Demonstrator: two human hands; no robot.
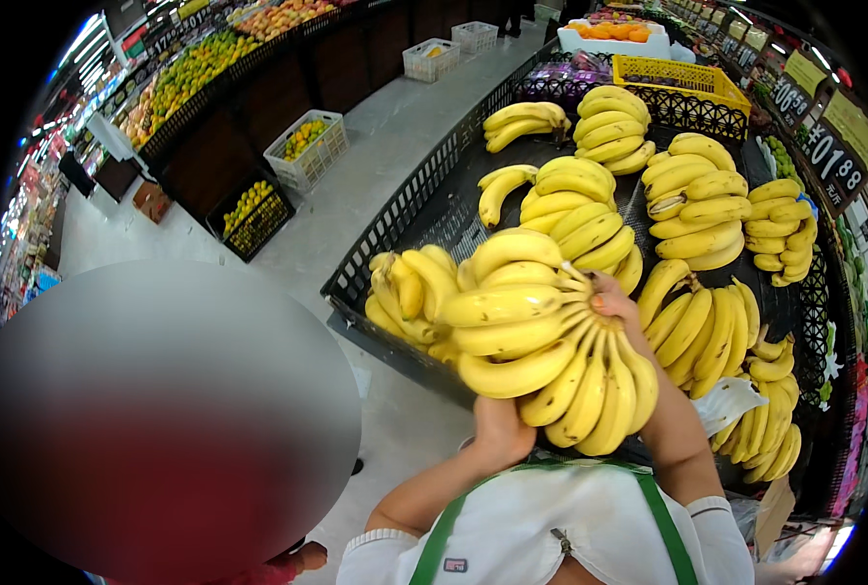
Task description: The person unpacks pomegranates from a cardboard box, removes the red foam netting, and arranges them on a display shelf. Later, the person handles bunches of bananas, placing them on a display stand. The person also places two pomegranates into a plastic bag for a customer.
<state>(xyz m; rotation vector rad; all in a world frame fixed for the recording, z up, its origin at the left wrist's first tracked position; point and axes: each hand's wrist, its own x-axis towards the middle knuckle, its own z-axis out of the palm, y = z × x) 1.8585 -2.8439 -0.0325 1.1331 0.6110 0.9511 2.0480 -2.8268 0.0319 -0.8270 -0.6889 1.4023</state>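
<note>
A large bunch of yellow bananas (529, 322) with small brown specks is held up in front of my chest. My right hand (615, 301) grips its crown, the thumb lying over the joined stems. From below, my left hand (505, 424) bears the near side of the bunch, and its fingers are hidden behind the fruit. Under and left of it, another bunch (408, 289) rests in the corner of the black display bin (397, 197). To the right lie a fanned-out bunch (704, 329) and a crumpled white plastic bag (730, 402).
More bananas (583, 205) cover the bin's black liner. A yellow crate (733, 88) and a box of oranges (613, 33) stand at its far end. Crates of fruit (306, 150) sit on the aisle floor to the left. A person (309, 557) stands close on my left, mostly blurred.
</note>
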